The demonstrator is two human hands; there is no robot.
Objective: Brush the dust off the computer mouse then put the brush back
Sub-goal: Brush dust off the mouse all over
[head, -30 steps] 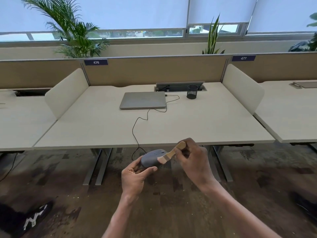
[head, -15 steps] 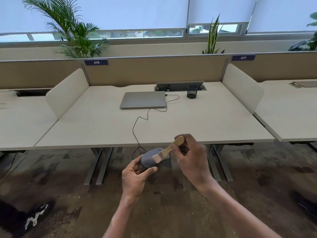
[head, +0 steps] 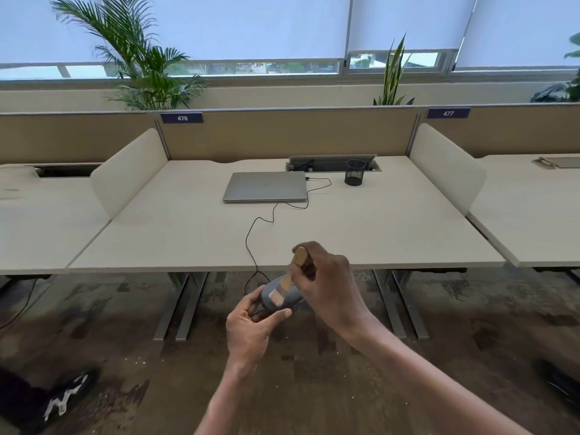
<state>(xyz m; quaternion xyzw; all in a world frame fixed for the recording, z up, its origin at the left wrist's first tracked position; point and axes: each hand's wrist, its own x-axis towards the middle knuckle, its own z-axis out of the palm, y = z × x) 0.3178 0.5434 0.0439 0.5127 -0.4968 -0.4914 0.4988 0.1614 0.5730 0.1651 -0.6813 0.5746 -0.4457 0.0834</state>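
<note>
In front of the desk [head: 314, 240], off its near edge, left hand [head: 251, 328] grips the mouse [head: 277, 298] while right hand [head: 326, 284] pinches the brush [head: 287, 282], bristles on its top. Risk: loose left grip lets the mouse slip and hang on its cable [head: 251, 243].

You're seeing soft, even daylight from the shaded windows [head: 251, 29] ahead; the tabletop [head: 376, 233] is bright without glare, the floor [head: 94, 324] dim. Wide-angle distortion bows the edges, and detail is slightly soft throughout.
</note>
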